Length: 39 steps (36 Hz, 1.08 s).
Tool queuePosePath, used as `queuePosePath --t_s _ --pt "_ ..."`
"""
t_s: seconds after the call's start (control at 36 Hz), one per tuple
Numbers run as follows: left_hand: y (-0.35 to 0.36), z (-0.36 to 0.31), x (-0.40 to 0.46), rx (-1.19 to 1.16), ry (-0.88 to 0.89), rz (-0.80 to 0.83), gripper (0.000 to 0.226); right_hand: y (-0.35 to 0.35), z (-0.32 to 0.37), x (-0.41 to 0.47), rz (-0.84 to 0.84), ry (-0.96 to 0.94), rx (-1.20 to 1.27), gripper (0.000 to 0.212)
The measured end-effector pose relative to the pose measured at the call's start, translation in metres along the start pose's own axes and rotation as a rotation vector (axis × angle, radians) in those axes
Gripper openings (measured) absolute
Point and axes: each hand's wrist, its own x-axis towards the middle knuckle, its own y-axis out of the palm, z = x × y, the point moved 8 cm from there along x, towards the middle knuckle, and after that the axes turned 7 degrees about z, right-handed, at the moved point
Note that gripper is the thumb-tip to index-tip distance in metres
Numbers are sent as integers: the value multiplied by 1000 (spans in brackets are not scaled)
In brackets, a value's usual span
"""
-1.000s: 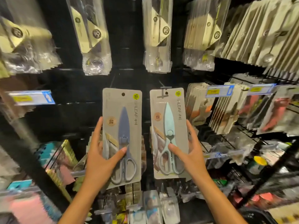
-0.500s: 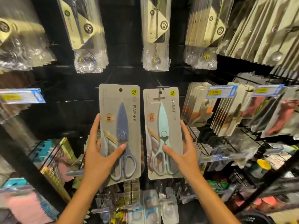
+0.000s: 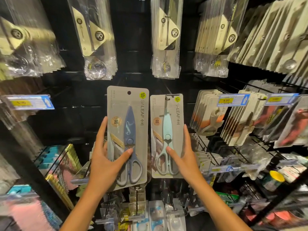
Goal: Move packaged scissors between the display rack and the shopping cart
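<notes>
Black wire racking is filling the background, with clear-bagged spoons [image 3: 97, 47] hanging along the top row and a yellow price tag [image 3: 28, 102] clipped at far left. Going left to right: the left hand [image 3: 106, 157] is pinching the dark blue scissors pack [image 3: 128, 135], thumb lying across the front near the pivot and fingers reaching up behind the card's left edge. That pack's punched hole is showing bare, with no hook through it, so it is apparently riding on the hand alone. Just beside it, the right hand [image 3: 182, 157] is gripping the pale mint scissors pack [image 3: 167, 135] the same way, thumb on the front and fingers along the right edge; a black peg [image 3: 167, 97] is running across its hanging hole, so this card is likely on the rack or partly so. Further right, carded peelers [image 3: 206, 112] are crowding a neighbouring hook under a blue price label [image 3: 232, 100].

The risks, as judged: pulling the mint pack down rather than outward could be tearing its hole or snagging the peg, and the blue pack, held only low on its card, could be tipping or slipping. No shopping cart is appearing in view.
</notes>
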Motion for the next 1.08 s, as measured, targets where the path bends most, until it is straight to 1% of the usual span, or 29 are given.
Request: queuePosePath --t_s 0.08,0.25,0.5,0.64,0.81,0.92,1.0,1.08 --pt "0 -3 3 -3 14 -2 104 3 -8 14 17 33 -105 94" --pt "1 -10 13 -36 33 4 103 -2 -26 52 -19 58 -296 93" --pt "4 -22 28 -33 86 -14 103 -1 -45 119 -40 77 -407 96" --pt "2 -23 34 -27 106 -29 104 4 -57 144 10 103 -382 97" --pt "3 -25 38 13 119 -36 104 5 -64 153 14 140 -345 98" --pt "1 -24 40 1 125 -50 104 2 -65 147 14 222 -321 101" --pt "1 -23 40 9 129 -52 104 -3 -65 137 -25 176 -290 103" --pt "-1 -22 39 1 130 -60 104 -2 -53 120 -42 111 -186 92"
